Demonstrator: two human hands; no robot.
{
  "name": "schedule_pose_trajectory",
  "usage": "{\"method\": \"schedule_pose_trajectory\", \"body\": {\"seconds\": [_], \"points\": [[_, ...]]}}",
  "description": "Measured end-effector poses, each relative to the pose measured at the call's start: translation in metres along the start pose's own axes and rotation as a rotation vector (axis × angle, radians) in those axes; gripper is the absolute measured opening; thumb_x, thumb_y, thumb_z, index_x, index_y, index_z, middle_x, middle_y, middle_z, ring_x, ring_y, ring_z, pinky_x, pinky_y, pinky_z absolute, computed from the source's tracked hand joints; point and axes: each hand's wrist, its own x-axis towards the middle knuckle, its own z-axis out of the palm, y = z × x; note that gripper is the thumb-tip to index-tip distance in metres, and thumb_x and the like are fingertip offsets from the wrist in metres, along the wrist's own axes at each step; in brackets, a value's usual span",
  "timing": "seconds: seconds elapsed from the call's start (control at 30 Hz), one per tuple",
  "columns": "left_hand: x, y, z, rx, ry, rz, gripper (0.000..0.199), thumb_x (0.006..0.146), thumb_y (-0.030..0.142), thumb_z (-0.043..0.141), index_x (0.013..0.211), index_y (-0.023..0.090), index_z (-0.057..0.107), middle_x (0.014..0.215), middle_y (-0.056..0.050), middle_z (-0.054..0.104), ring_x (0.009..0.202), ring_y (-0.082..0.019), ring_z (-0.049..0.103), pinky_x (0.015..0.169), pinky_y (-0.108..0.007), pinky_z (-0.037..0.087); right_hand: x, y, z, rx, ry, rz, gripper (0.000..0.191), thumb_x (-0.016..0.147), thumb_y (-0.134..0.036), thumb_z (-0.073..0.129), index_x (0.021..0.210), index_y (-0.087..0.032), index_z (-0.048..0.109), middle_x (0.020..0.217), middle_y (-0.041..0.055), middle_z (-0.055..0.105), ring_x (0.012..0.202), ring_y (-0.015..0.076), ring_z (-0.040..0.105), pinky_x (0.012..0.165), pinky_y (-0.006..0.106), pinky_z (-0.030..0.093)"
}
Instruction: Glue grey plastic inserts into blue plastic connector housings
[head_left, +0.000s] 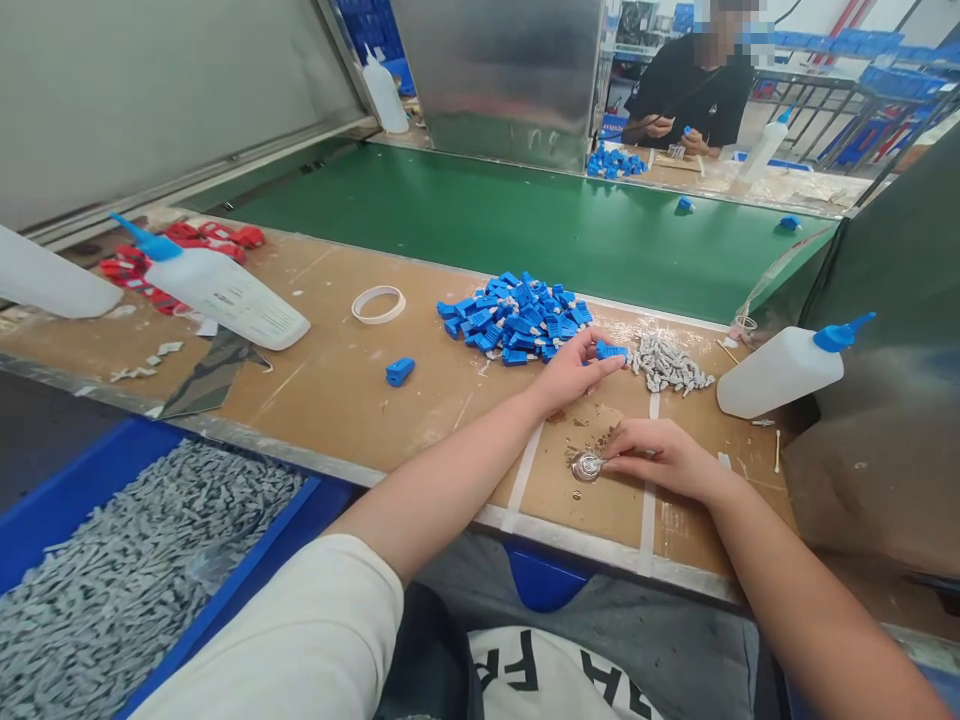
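Note:
My left hand (574,372) is closed on a small blue plastic part (611,350), at the right edge of a heap of similar blue parts (517,318). Lower on the bench, my right hand (656,455) pinches a small grey-white piece (598,464) over a small round shiny dish (583,467). The piece touches or overlaps the dish; what it is exactly is too small to tell. Small dark bits lie around the dish. Beyond both hands sits a pile of small grey pieces (667,365).
White squeeze bottles with blue nozzles lie at right (780,372) and left (232,295). A tape ring (379,305) and one loose blue part (400,372) rest on the bench. Behind runs a green conveyor belt (465,210); a person works beyond it. A blue bin (300,500) holds grey pieces.

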Motion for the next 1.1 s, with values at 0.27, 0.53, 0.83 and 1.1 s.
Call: {"method": "schedule_pose_trajectory", "body": {"seconds": [0.27,0.53,0.83,1.1], "points": [[0.001,-0.002,-0.003,0.156,-0.099,0.056,0.044,0.090,0.056,0.068,0.111,0.018,0.064,0.093,-0.005,0.073,0.052,-0.008,0.046,0.052,-0.024,0.037,0.000,-0.002,0.003,0.324,0.285,0.285,0.039,0.091,-0.057,0.073,0.087,-0.018,0.074,0.069,0.0037,0.071,0.060,0.0159,0.066,0.059,0.028,0.055],[-0.005,0.001,-0.003,0.388,-0.125,0.013,0.040,0.080,0.048,0.081,0.106,0.019,0.078,0.082,-0.002,0.068,0.063,-0.013,0.050,0.060,-0.026,0.039,0.008,0.016,-0.009,0.456,0.950,0.353,0.051,0.076,-0.066,0.083,0.076,-0.019,0.064,0.058,-0.0014,0.062,0.046,0.0107,0.057,0.047,0.024,0.053],[-0.011,0.009,0.003,0.493,-0.136,-0.073,0.040,0.079,0.042,0.082,0.110,0.017,0.079,0.067,0.002,0.063,0.058,-0.012,0.049,0.058,-0.024,0.040,0.010,0.015,-0.010,0.407,0.948,0.391,0.053,0.075,-0.067,0.082,0.074,-0.017,0.065,0.060,0.0006,0.066,0.048,0.0120,0.061,0.050,0.024,0.057],[-0.013,0.007,0.008,0.515,-0.167,-0.053,0.034,0.085,0.043,0.076,0.108,0.018,0.078,0.079,0.000,0.068,0.064,-0.012,0.052,0.062,-0.025,0.042,0.010,0.022,0.002,0.233,0.884,0.323,0.043,0.087,-0.060,0.073,0.078,-0.019,0.066,0.065,0.0012,0.067,0.057,0.0152,0.063,0.059,0.028,0.055]]}}
